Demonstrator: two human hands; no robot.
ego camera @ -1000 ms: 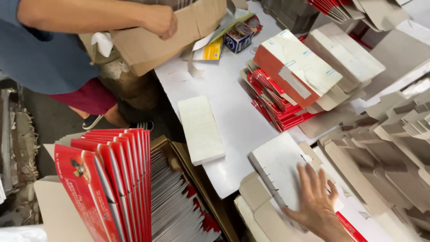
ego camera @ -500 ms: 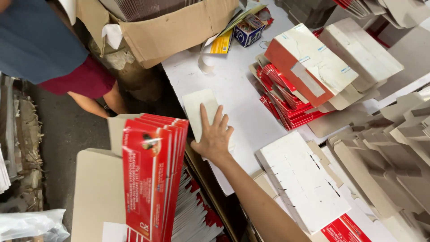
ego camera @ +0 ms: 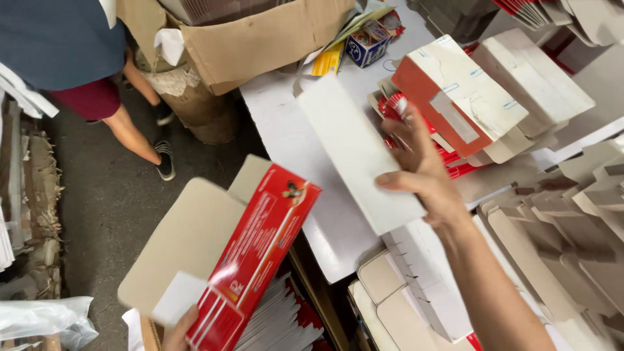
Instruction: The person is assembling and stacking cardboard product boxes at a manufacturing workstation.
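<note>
- The white surface point(ego camera: 286, 130) runs from the 12 o'clock edge down toward the middle of the view, with stacks of folded cartons crowding its 3 o'clock side.
- A large brown cardboard box point(ego camera: 260, 39) sits at 12 o'clock, just beyond the far end of the surface; another person point(ego camera: 71, 45) in a blue top and dark red shorts stands at 10 o'clock beside it.
- Stacks of red-and-white flat cartons point(ego camera: 455, 97) lie at 1 to 2 o'clock, and grey-brown folded blanks point(ego camera: 559, 234) fill the 4 o'clock corner.
- A red carton point(ego camera: 257, 253) with a brown unprinted flap open on its 9 o'clock side is held up at 6 to 7 o'clock, tilted, clear of the surface.
- A white flat card point(ego camera: 357, 153) is held in the middle of the view, slanting from 11 o'clock to 5 o'clock above the surface.
- The right hand point(ego camera: 422, 172) grips the card's 3 o'clock edge, thumb on the near face and fingers curled behind it.
- The left hand point(ego camera: 177, 331) shows only at the 6 o'clock edge under the red carton's lower end; its fingers appear closed on the carton, though they are mostly hidden.
- A small blue box point(ego camera: 366, 47) rests at 12 o'clock near the cardboard box.
</note>
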